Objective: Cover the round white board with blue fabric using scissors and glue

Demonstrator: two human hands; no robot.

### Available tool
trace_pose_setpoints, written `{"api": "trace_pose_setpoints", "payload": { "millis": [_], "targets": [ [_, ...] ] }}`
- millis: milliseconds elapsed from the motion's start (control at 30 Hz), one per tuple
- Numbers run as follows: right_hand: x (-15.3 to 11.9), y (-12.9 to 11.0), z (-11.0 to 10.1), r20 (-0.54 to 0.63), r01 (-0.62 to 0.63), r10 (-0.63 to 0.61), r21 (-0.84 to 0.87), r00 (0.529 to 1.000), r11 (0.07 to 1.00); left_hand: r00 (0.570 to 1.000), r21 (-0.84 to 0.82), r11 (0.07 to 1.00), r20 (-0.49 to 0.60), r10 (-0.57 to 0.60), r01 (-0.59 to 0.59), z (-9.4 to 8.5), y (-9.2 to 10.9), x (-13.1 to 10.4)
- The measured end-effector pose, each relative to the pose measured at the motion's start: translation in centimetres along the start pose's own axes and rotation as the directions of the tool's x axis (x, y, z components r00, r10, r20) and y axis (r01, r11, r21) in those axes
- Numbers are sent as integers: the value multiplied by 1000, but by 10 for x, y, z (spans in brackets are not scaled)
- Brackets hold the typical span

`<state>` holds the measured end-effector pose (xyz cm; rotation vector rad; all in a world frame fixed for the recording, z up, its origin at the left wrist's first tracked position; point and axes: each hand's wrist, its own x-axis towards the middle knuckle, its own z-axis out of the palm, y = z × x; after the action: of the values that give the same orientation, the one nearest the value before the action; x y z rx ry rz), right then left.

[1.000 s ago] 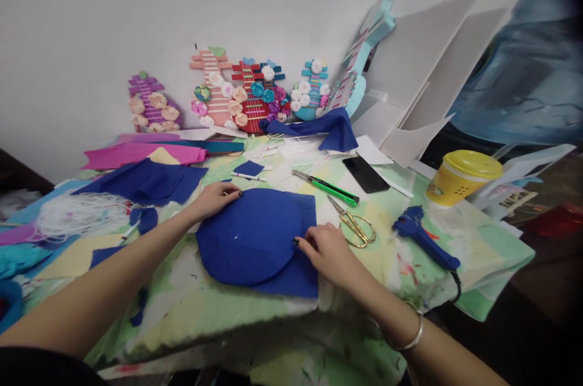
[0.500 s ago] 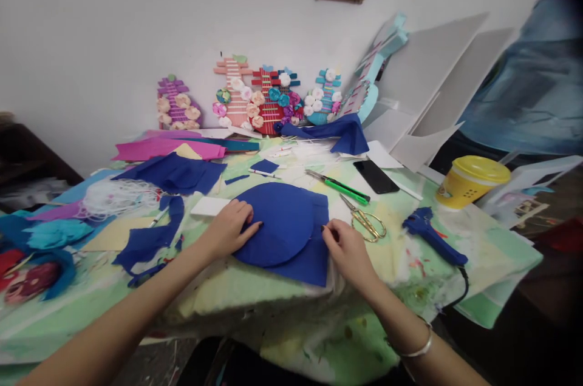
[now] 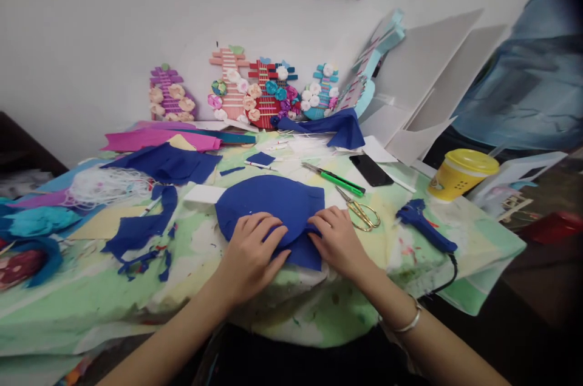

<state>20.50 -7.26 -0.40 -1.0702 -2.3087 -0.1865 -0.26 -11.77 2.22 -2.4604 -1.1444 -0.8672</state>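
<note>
A rounded dark-blue piece (image 3: 264,198) lies on a sheet of blue crepe paper (image 3: 307,255) that sticks out at its right and near sides. My left hand (image 3: 257,252) rests on the round piece's near part with its fingers stretched out, pressing from above. At the right side, my right hand (image 3: 339,243) has its fingers bent over the paper's edge, which is raised a little and pinched between thumb and fingers. Gold-handled scissors (image 3: 364,216) lie just right of that hand. Beyond them is a green utility knife (image 3: 334,178).
A blue glue gun (image 3: 426,225) with a cord and a yellow lidded tub (image 3: 462,175) are on the right. A black phone (image 3: 371,169) lies behind the scissors. Blue scraps (image 3: 141,231) and white string (image 3: 107,186) cover the left. Flower-trimmed instrument models (image 3: 230,85) lean on the wall.
My left hand has slid from the round piece's left edge to its near side. My right hand has moved onto the paper's right edge, lifting it slightly. The view has shifted a little.
</note>
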Motion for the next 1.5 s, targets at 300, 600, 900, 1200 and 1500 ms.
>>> {"api": "trace_pose_setpoints", "payload": {
  "millis": [300,600,900,1200,1500],
  "targets": [
    [10,6,1,54,275,-270,-166,961,947,998,17,998,9,65,-65,12,-12,-6],
    [5,13,-16,-9,53,-53,-10,999,999,982,46,982,-21,187,-186,17,-34,-5],
    [-40,9,-62,110,92,-95,37,989,995,944,148,951,-148,293,-272,11,-50,8],
    [6,0,-8,-167,229,-250,-135,954,964,933,144,948,-187,307,-283,14,-40,18],
    [-9,19,-10,-203,409,-377,148,904,900,967,-152,959,46,249,-240,18,-27,-1]
  ]
}}
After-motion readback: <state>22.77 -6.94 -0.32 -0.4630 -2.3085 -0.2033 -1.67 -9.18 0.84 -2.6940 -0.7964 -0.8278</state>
